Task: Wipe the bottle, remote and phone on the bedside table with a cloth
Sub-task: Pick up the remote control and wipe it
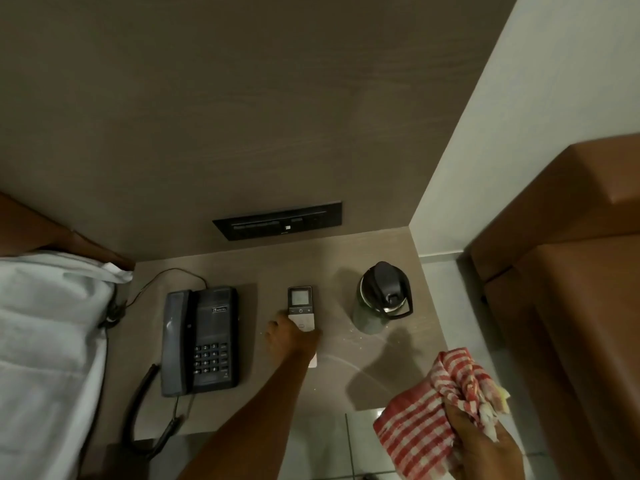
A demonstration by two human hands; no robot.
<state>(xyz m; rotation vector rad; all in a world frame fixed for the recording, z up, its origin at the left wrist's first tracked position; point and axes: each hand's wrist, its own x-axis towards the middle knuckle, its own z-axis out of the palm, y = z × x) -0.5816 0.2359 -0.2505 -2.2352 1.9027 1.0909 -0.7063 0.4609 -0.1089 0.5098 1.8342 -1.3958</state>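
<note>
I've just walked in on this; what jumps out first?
The red-and-white checked cloth, bunched in the right hand at lower right, is the only bright colour. Mid-table, the left hand is on the slim white remote with a small screen, between the dark grey corded desk phone and the dark lidded bottle.

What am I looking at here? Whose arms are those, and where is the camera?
The camera sits on a person's head, so you see what they see looking down. The arms are theirs. Below is a bedside table between a bed and a brown seat. On it lie a dark phone, a small white remote and a dark bottle. The left hand rests on the remote, its fingers around the lower end. The right hand holds a bunched red and white checked cloth for wiping these things.
</note>
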